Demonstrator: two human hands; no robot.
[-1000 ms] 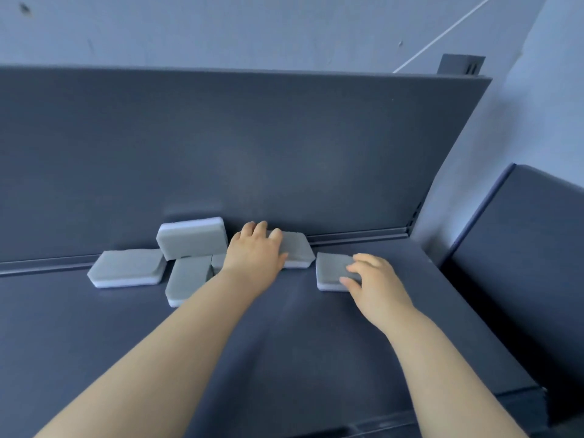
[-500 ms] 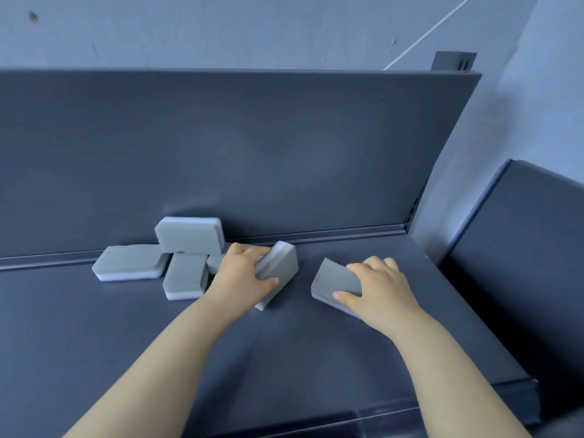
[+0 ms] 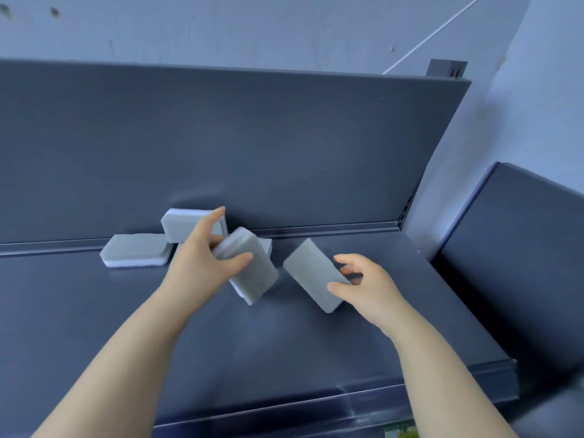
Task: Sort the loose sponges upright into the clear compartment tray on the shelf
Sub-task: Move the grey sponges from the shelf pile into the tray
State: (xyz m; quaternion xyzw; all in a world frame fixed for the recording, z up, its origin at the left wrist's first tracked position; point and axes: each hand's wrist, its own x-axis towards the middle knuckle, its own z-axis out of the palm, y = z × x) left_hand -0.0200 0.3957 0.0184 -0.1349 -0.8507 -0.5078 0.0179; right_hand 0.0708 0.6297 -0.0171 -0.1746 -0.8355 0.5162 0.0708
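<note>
Fingers of my left hand [image 3: 202, 267] pinch one tilted grey sponge [image 3: 256, 276] over the shelf [image 3: 94, 311], and my right hand [image 3: 366, 289] grips a second sponge [image 3: 311, 273] just beside it. More sponges [image 3: 136, 249] lie beyond my left knuckles, against the back panel [image 3: 284, 153].

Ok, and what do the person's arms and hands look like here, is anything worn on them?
Both are bare. The left hand and right hand wear no gloves, and no rings show on the visible fingers. The left forearm and right forearm are uncovered down to the frame edge: no sleeves, watch, bracelet or markings in view.
</note>
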